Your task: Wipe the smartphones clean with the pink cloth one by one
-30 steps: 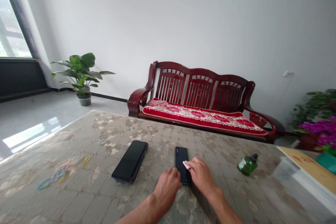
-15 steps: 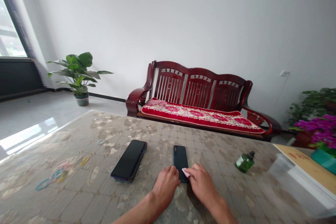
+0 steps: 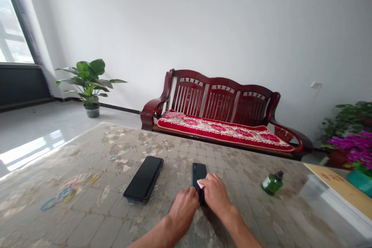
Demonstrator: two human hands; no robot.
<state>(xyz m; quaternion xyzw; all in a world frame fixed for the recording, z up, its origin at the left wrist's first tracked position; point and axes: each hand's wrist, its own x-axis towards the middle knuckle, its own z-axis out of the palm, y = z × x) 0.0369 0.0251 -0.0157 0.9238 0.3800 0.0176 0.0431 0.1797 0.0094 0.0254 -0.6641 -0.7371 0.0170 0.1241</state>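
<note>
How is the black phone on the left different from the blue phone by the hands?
The black phone shows its dark screen; the blue phone shows its back. The black phone looks bigger in this picture than the blue phone. No hand touches the black phone, while the right hand holds a pale cloth on the blue phone. Both are dark and flat.

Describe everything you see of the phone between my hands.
The phone is dark blue, slim, smooth-looking, lying flat, back up, on the table, a camera strip at its far left corner. The left hand seems to touch its left edge; the right hand holds a pink wad against it, hiding part.
</note>
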